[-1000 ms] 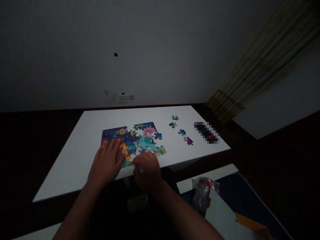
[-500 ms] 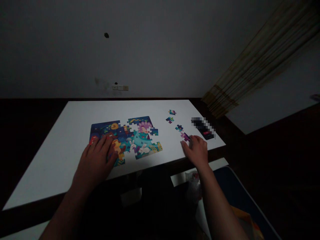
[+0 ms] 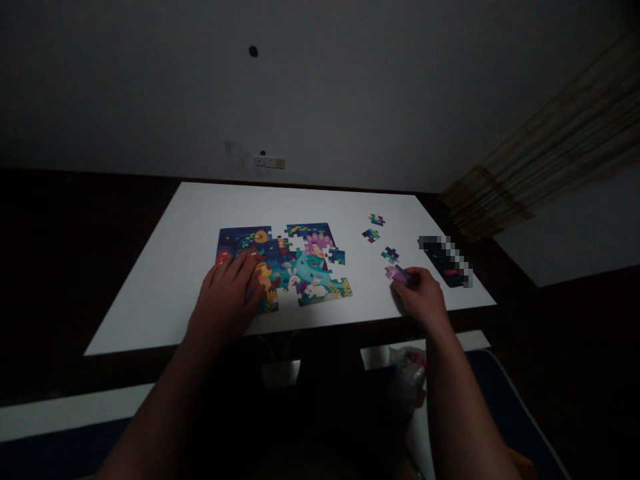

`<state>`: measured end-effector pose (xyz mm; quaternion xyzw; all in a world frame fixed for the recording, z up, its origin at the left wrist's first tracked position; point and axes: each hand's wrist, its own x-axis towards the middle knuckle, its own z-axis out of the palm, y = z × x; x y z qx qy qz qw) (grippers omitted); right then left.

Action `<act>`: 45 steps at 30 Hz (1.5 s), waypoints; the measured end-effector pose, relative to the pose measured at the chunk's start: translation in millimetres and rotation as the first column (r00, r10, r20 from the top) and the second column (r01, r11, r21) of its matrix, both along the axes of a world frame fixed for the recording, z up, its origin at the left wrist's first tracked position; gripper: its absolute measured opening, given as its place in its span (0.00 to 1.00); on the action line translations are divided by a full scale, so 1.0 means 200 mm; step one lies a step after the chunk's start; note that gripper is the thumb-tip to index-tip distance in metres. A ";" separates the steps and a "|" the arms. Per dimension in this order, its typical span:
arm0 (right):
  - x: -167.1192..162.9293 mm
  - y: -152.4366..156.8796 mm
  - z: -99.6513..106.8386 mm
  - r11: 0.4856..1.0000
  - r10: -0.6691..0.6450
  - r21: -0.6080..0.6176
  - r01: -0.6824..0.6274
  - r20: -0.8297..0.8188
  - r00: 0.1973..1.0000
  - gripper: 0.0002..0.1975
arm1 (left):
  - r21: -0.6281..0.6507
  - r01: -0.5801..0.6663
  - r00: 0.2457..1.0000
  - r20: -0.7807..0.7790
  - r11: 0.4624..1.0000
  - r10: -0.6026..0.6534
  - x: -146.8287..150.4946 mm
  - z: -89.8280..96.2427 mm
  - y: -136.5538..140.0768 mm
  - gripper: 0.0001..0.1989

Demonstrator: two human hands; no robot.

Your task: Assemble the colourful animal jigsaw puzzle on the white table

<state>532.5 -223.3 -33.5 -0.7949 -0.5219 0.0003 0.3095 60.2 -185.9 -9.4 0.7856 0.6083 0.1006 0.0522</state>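
Observation:
A partly joined jigsaw puzzle point(image 3: 310, 270) with rabbits and other animals lies on the white table point(image 3: 150, 280), with gaps between some parts. My left hand point(image 3: 227, 293) rests flat over its lower left part, fingers stretched out. At the right, my right hand point(image 3: 423, 297) pinches a purple puzzle piece point(image 3: 396, 273) between thumb and fingers, tilted up off the tabletop. Just beyond it lies a dark blue puzzle piece point(image 3: 390, 254). Farther back are two more loose pieces, a multicoloured one point(image 3: 371, 235) and another point(image 3: 377, 219) behind it.
A dark, partly pixelated object point(image 3: 445, 261) lies near the table's right edge. Below the front edge, a clear plastic bag point(image 3: 409, 377) sits beside my right forearm. A wall with a socket point(image 3: 270, 162) stands behind the table, and a curtain point(image 3: 500, 193) hangs at the right.
My right hand has closed on the purple piece and tilted it up from the table. The left hand stays on the puzzle. The whole view has shifted, with the table appearing farther right.

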 end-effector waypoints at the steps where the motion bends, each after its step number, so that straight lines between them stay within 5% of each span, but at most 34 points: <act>1: -0.03 -0.01 0.01 1.000 0.014 0.021 -0.012 -0.091 0.996 0.10 | 0.001 0.002 1.000 0.002 1.000 -0.002 0.00 0.00 0.00 0.34; 5: -0.20 -0.04 0.04 0.993 0.080 0.111 -0.038 -0.398 0.914 0.17 | 0.016 0.017 1.000 0.023 1.000 -0.018 0.00 -0.01 -0.01 0.34; 10: -0.40 -0.01 0.05 0.962 0.237 0.243 -0.121 -0.532 0.813 0.26 | 0.045 0.018 0.999 0.035 0.999 -0.020 0.00 -0.01 -0.01 0.32; 19: -0.63 0.26 0.05 0.936 0.350 0.217 -0.276 -0.624 0.699 0.23 | 0.019 0.032 0.999 -0.038 0.999 -0.031 0.01 -0.03 -0.01 0.35; 24: -0.70 0.35 0.03 0.938 0.344 0.171 -0.302 -0.576 0.741 0.22 | -0.011 0.045 0.998 -0.035 0.999 -0.045 0.02 -0.03 -0.01 0.36; 32: -0.58 0.37 0.04 0.975 0.221 0.093 -0.200 -0.382 0.897 0.22 | -0.015 0.023 0.997 -0.076 1.000 -0.024 -0.01 -0.02 -0.03 0.36; 45: -0.69 0.50 0.04 0.910 0.403 -0.085 -0.407 -0.059 0.913 0.18 | -0.004 0.010 1.000 -0.025 1.000 -0.010 -0.02 -0.02 -0.05 0.36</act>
